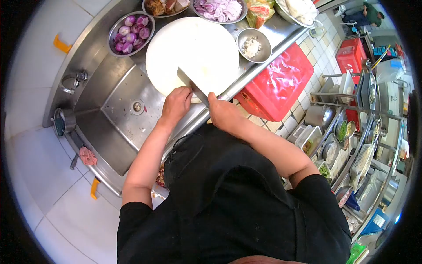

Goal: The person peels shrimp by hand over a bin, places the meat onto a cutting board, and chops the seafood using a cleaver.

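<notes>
A wide knife [193,86] lies over the near edge of a round white cutting board [193,48]. My right hand [223,114] is wrapped round the knife's handle end. My left hand [177,104] is closed beside the blade at the board's near edge; what its fingers hold, if anything, is hidden. Beyond the board are a bowl of peeled purple onions [131,34] and a bowl of sliced onion [220,9]. A small metal bowl [254,45] with pale pieces stands to the right of the board.
Left of the board is a steel sink [118,114] with a faucet [72,82]. A pink cloth [88,156] lies on the sink's edge. A red container [279,83] stands right of the counter. Farther right are loaded shelves [347,132] and another person [369,16].
</notes>
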`<action>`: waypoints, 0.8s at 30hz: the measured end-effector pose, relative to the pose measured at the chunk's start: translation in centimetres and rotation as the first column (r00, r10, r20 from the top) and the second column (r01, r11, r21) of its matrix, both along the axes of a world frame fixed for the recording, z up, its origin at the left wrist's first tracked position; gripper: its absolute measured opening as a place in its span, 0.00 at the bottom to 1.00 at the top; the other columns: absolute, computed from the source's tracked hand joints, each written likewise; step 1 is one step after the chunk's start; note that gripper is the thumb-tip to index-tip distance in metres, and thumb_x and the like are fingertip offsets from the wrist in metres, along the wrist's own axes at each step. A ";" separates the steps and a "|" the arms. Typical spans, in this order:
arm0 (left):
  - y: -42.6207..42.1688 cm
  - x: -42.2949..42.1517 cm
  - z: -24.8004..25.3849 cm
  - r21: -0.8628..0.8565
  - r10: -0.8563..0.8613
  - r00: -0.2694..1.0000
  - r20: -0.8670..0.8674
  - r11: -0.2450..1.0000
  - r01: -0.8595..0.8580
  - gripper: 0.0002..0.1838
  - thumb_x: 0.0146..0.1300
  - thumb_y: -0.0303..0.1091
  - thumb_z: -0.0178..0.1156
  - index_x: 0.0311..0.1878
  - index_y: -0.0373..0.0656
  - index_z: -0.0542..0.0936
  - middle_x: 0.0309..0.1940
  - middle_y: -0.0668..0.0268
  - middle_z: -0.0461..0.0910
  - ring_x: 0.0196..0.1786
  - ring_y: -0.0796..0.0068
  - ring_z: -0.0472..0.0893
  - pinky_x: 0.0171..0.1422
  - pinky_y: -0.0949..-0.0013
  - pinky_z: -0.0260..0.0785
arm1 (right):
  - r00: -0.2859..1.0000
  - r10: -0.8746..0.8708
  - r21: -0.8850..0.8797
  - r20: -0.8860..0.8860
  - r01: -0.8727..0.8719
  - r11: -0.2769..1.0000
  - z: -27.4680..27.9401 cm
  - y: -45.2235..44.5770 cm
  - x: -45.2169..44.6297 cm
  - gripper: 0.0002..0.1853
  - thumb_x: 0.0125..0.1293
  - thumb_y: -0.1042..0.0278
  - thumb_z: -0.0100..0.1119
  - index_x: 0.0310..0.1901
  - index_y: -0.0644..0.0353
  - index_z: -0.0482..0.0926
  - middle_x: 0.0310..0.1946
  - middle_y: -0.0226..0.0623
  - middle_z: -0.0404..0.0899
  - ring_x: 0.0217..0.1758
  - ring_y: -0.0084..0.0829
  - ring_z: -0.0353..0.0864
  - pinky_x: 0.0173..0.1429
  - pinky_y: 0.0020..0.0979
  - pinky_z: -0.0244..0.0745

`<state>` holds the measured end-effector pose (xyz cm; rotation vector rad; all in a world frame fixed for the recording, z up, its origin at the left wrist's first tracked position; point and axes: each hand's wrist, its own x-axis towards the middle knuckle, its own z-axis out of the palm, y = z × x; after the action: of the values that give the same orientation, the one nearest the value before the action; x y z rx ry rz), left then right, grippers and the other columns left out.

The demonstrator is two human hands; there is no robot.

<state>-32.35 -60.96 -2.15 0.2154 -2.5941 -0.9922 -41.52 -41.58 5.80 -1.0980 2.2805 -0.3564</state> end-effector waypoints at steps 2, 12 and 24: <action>0.2 0.3 0.2 0.003 0.006 1.000 0.015 1.000 -0.006 0.07 0.67 0.26 0.66 0.46 0.36 0.86 0.44 0.53 0.88 0.50 0.49 0.86 0.56 0.54 0.80 | 0.998 -0.052 -0.008 -0.041 0.052 0.999 0.0 -0.8 -0.8 0.13 0.68 0.77 0.53 0.52 0.66 0.67 0.32 0.57 0.86 0.39 0.59 0.89 0.44 0.57 0.83; -0.1 1.2 -0.7 -0.020 0.037 0.999 -0.014 0.999 -0.038 0.08 0.65 0.25 0.67 0.46 0.36 0.86 0.46 0.54 0.88 0.51 0.52 0.86 0.58 0.56 0.80 | 0.991 0.077 -0.073 -0.106 -0.085 0.994 2.8 0.7 -1.9 0.09 0.73 0.72 0.52 0.50 0.64 0.67 0.27 0.56 0.84 0.33 0.59 0.87 0.37 0.60 0.79; 1.1 0.8 -0.8 -0.049 0.074 0.995 -0.064 0.996 -0.078 0.08 0.62 0.24 0.66 0.44 0.35 0.86 0.44 0.54 0.87 0.50 0.52 0.85 0.57 0.55 0.80 | 0.990 0.123 0.021 -0.068 -0.122 0.992 0.2 1.1 -1.3 0.11 0.69 0.77 0.51 0.52 0.64 0.69 0.31 0.54 0.86 0.39 0.57 0.90 0.41 0.56 0.83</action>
<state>-31.59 -59.87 -2.99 0.2636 -2.5318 -0.8898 -42.79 -40.44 5.97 -1.2526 2.2582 -0.2541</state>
